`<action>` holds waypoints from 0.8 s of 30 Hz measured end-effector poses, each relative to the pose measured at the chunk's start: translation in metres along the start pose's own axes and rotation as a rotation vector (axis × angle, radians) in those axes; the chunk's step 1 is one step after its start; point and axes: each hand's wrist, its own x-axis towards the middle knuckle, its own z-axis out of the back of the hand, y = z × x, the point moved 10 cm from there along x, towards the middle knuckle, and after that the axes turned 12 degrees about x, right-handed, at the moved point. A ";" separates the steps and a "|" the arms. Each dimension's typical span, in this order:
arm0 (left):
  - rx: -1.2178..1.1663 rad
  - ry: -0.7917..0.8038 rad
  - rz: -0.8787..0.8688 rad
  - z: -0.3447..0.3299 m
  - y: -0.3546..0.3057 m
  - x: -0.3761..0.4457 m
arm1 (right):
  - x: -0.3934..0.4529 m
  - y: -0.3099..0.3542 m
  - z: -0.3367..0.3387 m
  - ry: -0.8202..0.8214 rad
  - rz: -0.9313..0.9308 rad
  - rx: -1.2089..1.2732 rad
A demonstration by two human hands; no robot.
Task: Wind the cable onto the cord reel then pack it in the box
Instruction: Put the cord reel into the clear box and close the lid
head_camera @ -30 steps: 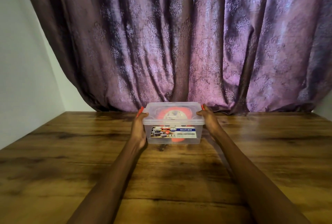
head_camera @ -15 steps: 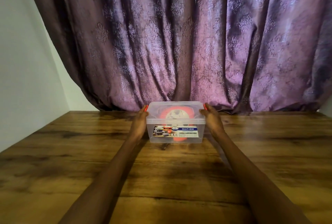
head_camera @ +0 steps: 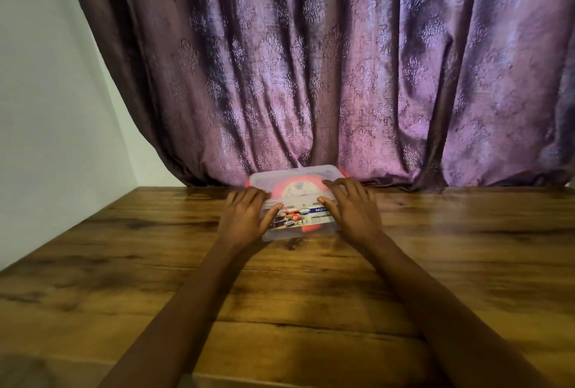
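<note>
- The round orange and white cord reel [head_camera: 299,191] is seen inside the clear plastic box with orange clips [head_camera: 298,226], at the far side of the brown wooden table [head_camera: 124,263], near the purple curtain [head_camera: 311,61].
- The lid is on, so the packing looks almost done.
- The left hand [head_camera: 245,219] and the right hand [head_camera: 350,212] are laid on the box front and lid, with fingers spread and gently bent.
- Whether the clips are snapped cannot be told.

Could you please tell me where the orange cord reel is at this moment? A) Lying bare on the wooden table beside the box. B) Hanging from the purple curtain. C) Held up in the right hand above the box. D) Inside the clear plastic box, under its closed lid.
D: the orange cord reel shows through the closed lid of the clear plastic box, with both hands resting on top.
</note>
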 end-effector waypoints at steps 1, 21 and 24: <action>0.005 -0.029 0.000 0.003 0.002 -0.003 | 0.002 0.004 -0.007 0.001 -0.034 0.031; 0.424 0.070 0.279 0.069 0.225 -0.117 | 0.083 0.283 -0.204 0.452 0.168 0.485; 0.477 0.117 0.306 0.073 0.258 -0.129 | 0.091 0.321 -0.227 0.532 0.201 0.497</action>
